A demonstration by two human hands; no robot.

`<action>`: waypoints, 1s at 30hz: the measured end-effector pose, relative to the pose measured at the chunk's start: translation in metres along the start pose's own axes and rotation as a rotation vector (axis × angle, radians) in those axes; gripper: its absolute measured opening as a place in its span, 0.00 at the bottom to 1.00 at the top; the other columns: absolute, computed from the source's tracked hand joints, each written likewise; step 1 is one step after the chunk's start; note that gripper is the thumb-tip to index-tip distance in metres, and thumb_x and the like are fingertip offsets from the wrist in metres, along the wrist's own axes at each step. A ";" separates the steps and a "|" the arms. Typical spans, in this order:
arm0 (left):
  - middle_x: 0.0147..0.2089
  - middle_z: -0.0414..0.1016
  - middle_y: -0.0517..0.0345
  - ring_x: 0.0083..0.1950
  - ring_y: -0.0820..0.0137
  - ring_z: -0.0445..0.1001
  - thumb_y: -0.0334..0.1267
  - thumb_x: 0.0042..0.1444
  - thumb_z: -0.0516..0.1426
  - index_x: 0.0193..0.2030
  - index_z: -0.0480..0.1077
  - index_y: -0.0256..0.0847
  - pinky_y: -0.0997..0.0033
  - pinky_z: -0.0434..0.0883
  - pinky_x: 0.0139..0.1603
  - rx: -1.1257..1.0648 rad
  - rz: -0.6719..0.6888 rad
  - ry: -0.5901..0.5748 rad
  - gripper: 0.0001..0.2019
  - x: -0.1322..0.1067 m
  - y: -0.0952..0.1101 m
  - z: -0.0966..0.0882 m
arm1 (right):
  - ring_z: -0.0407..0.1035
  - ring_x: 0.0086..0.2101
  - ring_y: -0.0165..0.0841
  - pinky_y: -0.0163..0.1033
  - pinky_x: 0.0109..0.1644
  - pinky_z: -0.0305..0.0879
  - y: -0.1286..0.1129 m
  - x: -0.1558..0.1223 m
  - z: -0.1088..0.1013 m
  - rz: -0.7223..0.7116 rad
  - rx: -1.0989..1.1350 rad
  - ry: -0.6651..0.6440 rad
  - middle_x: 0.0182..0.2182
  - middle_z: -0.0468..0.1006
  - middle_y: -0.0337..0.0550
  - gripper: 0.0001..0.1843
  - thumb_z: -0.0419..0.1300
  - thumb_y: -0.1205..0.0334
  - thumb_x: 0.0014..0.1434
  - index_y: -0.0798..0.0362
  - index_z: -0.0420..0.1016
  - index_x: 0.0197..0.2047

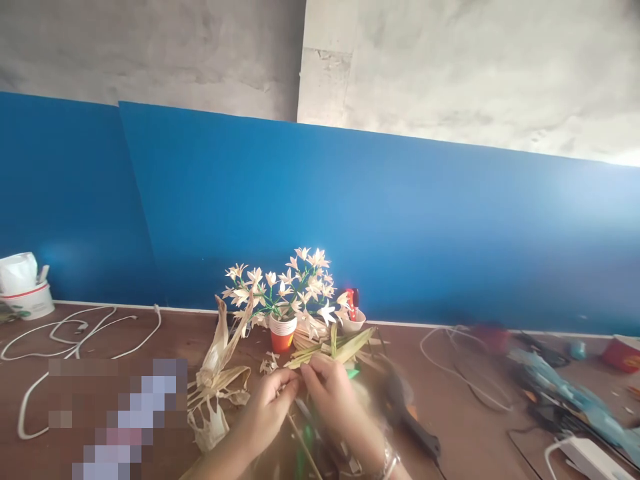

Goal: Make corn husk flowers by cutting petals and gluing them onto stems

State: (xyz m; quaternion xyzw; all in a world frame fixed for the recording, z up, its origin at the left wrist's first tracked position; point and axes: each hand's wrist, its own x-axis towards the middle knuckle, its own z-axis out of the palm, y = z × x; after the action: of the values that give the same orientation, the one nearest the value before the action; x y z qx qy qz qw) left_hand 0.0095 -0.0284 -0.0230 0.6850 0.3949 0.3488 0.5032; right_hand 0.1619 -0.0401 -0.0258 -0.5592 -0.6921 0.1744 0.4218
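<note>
My left hand (pixel 270 408) and my right hand (pixel 333 392) meet at the front middle of the table, fingertips pinched close together. Whatever lies between the fingers is too small or hidden to make out. Just beyond them stands a red-and-white paper cup (pixel 283 335) filled with cream husk-like flowers (pixel 285 283) on green stems. Yellow-green husk strips (pixel 350 347) lie right behind my right hand. Dry, pale corn husks (pixel 217 373) are heaped left of my left hand. A thin stick (pixel 304 445) shows below my hands, among blurred items.
A black-handled tool (pixel 410 420) lies right of my right hand. White cables (pixel 75 347) loop at the left, near a white tub (pixel 27 300). Light-blue plastic (pixel 570 393), a white block (pixel 595 459) and a red container (pixel 623 353) are at right. A blue panel (pixel 380 220) rises behind.
</note>
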 end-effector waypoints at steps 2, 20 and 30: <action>0.39 0.77 0.54 0.46 0.63 0.73 0.44 0.57 0.53 0.40 0.74 0.39 0.70 0.68 0.46 0.003 0.013 0.028 0.13 -0.001 0.002 0.000 | 0.53 0.23 0.27 0.33 0.26 0.49 0.001 0.001 -0.001 0.041 0.041 -0.050 0.18 0.56 0.32 0.20 0.50 0.61 0.61 0.51 0.50 0.20; 0.24 0.70 0.61 0.31 0.68 0.70 0.54 0.56 0.53 0.28 0.71 0.40 0.72 0.67 0.34 -0.199 -0.035 0.082 0.19 -0.003 0.006 0.010 | 0.63 0.26 0.29 0.33 0.30 0.60 0.005 0.001 -0.004 0.175 0.526 -0.089 0.24 0.70 0.36 0.19 0.59 0.45 0.57 0.55 0.75 0.35; 0.21 0.61 0.64 0.29 0.69 0.64 0.57 0.51 0.55 0.28 0.71 0.39 0.71 0.64 0.33 -0.176 -0.111 0.052 0.20 -0.001 0.002 0.009 | 0.65 0.27 0.31 0.35 0.32 0.62 -0.005 0.005 -0.015 0.137 0.395 -0.027 0.22 0.72 0.38 0.14 0.63 0.53 0.53 0.55 0.77 0.24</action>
State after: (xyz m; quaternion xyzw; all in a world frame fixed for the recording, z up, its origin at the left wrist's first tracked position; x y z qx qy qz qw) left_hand 0.0174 -0.0333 -0.0229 0.6058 0.4132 0.3714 0.5696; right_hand 0.1698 -0.0404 -0.0116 -0.5091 -0.6103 0.3426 0.5010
